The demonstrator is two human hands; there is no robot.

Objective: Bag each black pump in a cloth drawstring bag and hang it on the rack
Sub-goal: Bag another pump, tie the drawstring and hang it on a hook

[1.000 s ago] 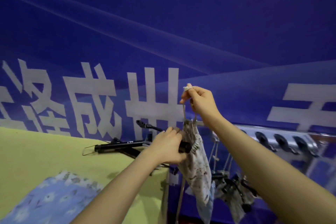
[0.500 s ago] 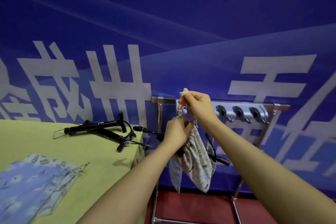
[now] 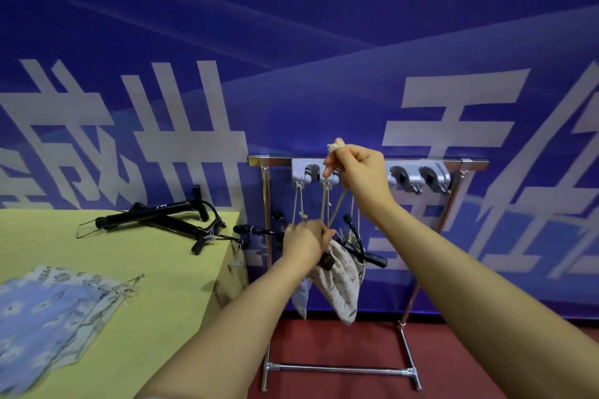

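Both arms reach forward to a metal rack against a blue banner. The right hand, raised at the hook bar, pinches a drawstring looped over its forefinger. Lower, the left hand grips the gathered neck of a cloth bag holding a black pump, which hangs below the hooks.

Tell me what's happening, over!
Left hand grips bag neck. Right hand pinches cord up by rack hooks. Bag not hung yet. Two hung bags crowd it.
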